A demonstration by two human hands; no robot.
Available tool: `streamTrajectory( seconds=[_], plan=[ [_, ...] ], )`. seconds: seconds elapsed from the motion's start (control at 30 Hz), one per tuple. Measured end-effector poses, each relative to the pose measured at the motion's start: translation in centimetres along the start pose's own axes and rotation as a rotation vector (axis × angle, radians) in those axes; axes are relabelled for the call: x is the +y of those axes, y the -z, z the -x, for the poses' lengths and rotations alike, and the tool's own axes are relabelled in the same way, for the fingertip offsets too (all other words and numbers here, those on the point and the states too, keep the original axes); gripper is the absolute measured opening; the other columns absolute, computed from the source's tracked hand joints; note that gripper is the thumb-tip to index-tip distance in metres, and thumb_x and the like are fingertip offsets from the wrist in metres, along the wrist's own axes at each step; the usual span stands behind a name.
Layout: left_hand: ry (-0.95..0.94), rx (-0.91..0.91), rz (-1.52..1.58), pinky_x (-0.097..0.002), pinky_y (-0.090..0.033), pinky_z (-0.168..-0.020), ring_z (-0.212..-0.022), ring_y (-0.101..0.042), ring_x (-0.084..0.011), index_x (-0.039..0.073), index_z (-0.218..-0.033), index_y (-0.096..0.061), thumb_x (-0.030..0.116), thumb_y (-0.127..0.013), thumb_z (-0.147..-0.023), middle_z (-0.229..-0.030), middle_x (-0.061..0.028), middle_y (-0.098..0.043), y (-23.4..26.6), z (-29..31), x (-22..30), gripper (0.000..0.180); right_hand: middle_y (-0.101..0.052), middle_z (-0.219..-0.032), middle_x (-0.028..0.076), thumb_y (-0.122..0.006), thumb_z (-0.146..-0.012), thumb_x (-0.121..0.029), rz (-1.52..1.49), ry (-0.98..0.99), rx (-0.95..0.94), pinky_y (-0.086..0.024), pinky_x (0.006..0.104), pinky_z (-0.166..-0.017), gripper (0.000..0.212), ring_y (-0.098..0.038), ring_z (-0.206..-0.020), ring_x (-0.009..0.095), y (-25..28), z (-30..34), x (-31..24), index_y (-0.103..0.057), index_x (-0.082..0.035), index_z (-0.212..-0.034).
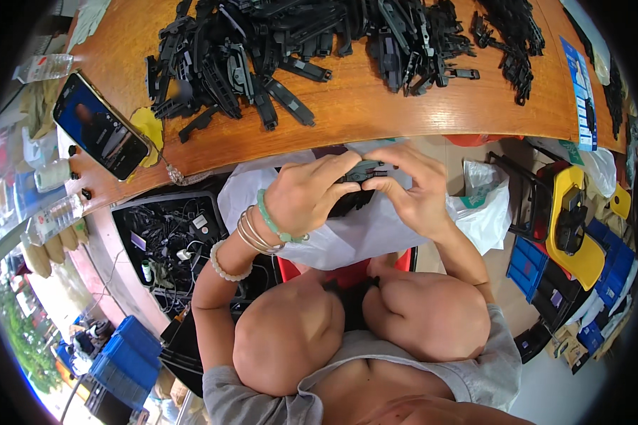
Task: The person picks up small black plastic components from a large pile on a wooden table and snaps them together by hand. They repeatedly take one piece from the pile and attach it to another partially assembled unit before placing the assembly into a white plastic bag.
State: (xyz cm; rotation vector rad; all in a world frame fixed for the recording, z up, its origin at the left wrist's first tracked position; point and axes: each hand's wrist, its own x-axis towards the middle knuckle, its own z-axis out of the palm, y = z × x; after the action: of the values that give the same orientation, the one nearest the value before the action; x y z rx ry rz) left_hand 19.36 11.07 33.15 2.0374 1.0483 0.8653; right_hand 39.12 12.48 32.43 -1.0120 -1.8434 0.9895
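Both hands meet above a white plastic bag, just in front of the table edge. My left hand pinches one end of a small black plastic part between thumb and fingers. From the other side my right hand is closed on the same part, thumb below and fingers on top. The fingers cover parts of it, so its full shape is hidden. Dark pieces show in the bag below the hands. Bangles and beaded bracelets circle my left wrist and forearm.
Heaps of black plastic parts lie across the wooden table. A propped phone stands at its left end beside a yellow piece. A black crate of parts and cables is at left, a yellow chair at right.
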Motion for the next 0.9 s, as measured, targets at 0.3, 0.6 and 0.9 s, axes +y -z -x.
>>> streamTrajectory(
  seconds=[0.3, 0.6, 0.9],
  plan=[
    [-0.028, 0.104, -0.094, -0.0342, -0.051, -0.065, -0.078, -0.062, -0.0288, 0.001, -0.102, -0.063, 0.009, -0.069, -0.076, -0.089, -0.0142, -0.064, 2.6, -0.3, -1.4, 0.027, -0.063, -0.082, 0.012, -0.075, -0.071, -0.01, -0.017, -0.146, -0.22, -0.046, 0.0326, -0.065, 0.026, -0.06, -0.071, 0.025, 0.7, 1.2, -0.3, -0.064, 0.0, -0.091],
    [-0.097, 0.115, -0.638, -0.0347, -0.047, -0.066, -0.078, -0.055, -0.0273, -0.001, -0.093, -0.062, -0.004, -0.062, -0.072, -0.089, -0.0127, -0.055, 3.5, -4.1, -3.2, 0.022, -0.056, -0.085, 0.009, -0.064, -0.075, 0.002, 0.77, 0.059, 0.333, -0.044, 0.0366, -0.069, 0.02, -0.054, -0.079, 0.028, 5.6, -4.0, 2.8, -0.064, -0.006, -0.094],
    [0.152, 0.394, 0.305, -0.0296, -0.051, -0.073, -0.079, -0.064, -0.0216, -0.003, -0.096, -0.05, -0.002, -0.059, -0.083, -0.094, -0.0145, -0.063, 0.5, -3.5, 1.4, 0.016, -0.054, -0.096, 0.008, -0.07, -0.07, -0.002, 0.744, 0.058, 0.204, -0.04, 0.0384, -0.076, 0.025, -0.05, -0.087, 0.027, 3.8, -3.5, 2.6, -0.066, -0.009, -0.093]
  ],
)
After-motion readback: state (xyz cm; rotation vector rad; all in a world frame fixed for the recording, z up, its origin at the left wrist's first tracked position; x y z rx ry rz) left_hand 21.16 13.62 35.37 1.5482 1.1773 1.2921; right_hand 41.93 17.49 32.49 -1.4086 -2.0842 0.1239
